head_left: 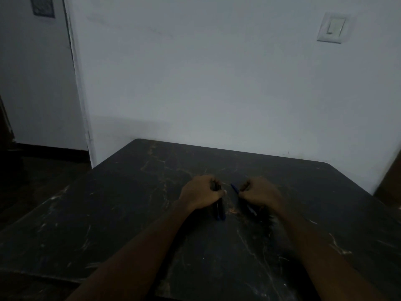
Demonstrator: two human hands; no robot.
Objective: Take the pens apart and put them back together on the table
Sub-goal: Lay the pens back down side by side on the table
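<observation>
The scene is dim. My left hand (200, 192) is curled round a small bundle of dark blue pens (219, 210) whose lower ends stick out below my fist towards me. My right hand (259, 193) grips a single blue pen (235, 189); its far end pokes out up and left from my fingers, and its near end shows below my palm. Both hands rest on the dark marble-patterned table (130, 213), a short gap apart. How many pens are in the bundle cannot be made out.
The table's far edge meets a pale wall (217, 83) with a light switch (331, 27) at the upper right. Left of the table lies dark floor and a doorway edge (80, 94). A brown object (390, 181) stands at the right edge.
</observation>
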